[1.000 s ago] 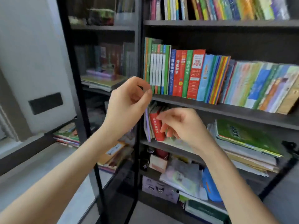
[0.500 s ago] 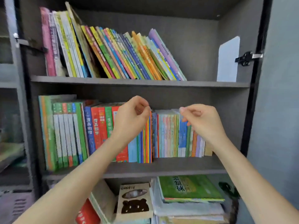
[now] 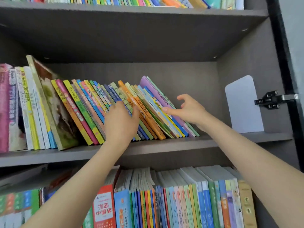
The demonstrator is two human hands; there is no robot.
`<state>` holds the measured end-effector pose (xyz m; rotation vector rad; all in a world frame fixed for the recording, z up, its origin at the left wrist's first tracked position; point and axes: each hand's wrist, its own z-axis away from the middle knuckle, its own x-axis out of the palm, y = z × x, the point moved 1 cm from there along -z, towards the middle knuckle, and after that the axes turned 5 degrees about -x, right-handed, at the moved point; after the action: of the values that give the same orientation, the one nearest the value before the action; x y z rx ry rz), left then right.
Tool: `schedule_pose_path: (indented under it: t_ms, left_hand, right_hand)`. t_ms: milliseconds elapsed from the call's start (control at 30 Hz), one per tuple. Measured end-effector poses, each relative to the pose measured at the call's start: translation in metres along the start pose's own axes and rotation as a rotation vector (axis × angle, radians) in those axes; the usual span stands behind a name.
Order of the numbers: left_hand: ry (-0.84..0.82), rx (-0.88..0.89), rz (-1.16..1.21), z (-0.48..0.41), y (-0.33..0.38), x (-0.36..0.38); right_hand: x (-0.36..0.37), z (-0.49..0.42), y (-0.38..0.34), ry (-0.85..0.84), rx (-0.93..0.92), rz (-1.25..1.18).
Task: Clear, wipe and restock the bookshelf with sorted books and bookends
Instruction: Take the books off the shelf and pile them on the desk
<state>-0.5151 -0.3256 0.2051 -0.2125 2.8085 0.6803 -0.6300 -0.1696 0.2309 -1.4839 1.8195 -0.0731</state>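
Both hands have risen to the shelf [image 3: 164,144] above: the left hand [image 3: 121,120] presses straight fingers on the spines of the leaning books [image 3: 85,112], and the right hand [image 3: 186,109] is spread, fingertips touching the row's right end. Clearing seems barely begun: every shelf is full, and the bookend [image 3: 243,104] stands well apart at right.

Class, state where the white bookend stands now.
In the head view, the white bookend stands at the far right of the middle shelf, beside the black hinge, apart from the leaning books.
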Motion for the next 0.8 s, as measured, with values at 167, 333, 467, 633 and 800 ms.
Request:
schedule_pose_path:
  t_ms: [167, 333, 467, 633, 800]
  left_hand:
    - [-0.144, -0.076, -0.051, -0.016, 0.01, 0.014]
    - [-0.071, -0.102, -0.107, -0.032, 0.019, 0.037]
    - [0.052, -0.067, -0.32, -0.039, 0.028, 0.044]
    - [0.028, 0.04, -0.315, -0.053, 0.049, 0.054]
    - [-0.161, 0.064, -0.099, -0.065, 0.074, 0.073]
  right_hand:
    - [0.01, -0.047, 0.001, -0.208, -0.066, -0.098]
    - [0.025, -0.064, 0.018, -0.19, -0.178, -0.071]
    - [0.024, -0.066, 0.029, -0.064, -0.222, -0.095]
    - [0.017, -0.066, 0.039, 0.075, -0.227, -0.096]
    - [0.005, -0.068, 0.057, 0.319, -0.138, -0.174]
